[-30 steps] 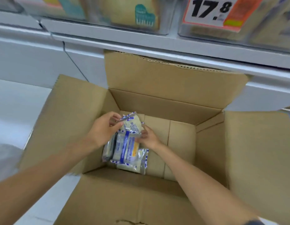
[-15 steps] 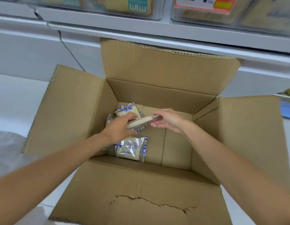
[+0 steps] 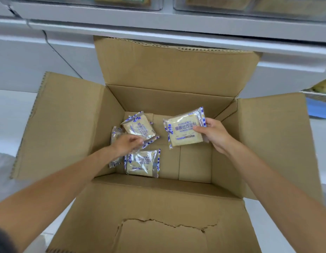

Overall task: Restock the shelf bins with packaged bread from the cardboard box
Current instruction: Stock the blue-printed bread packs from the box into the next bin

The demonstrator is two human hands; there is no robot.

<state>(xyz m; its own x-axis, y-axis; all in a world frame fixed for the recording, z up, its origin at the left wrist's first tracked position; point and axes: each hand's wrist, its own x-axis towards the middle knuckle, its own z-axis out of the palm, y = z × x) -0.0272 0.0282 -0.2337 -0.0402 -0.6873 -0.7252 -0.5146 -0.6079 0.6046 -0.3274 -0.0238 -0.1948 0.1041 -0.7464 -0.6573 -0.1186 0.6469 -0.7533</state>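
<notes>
Reaching into the cardboard box (image 3: 158,207), the left hand (image 3: 128,144) curls its fingers (image 3: 138,143) among the loose packets (image 3: 138,127), one flat just nearer than it, but blur hides whether it grips any. Right of it and higher, the right hand (image 3: 214,135) pinches a bread packet (image 3: 184,131) by its right edge, thumb on the printed face, longer side lying crosswise. Straight beyond and above both hands sit the shelf bins (image 3: 250,4), nearer the right hand, which likely lifts first.

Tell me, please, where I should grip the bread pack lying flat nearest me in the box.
Probably pinch the flat pack by its striped right seal, coming straight down: it lies label-up on the box floor, and the left hand crowds its left side.
</notes>
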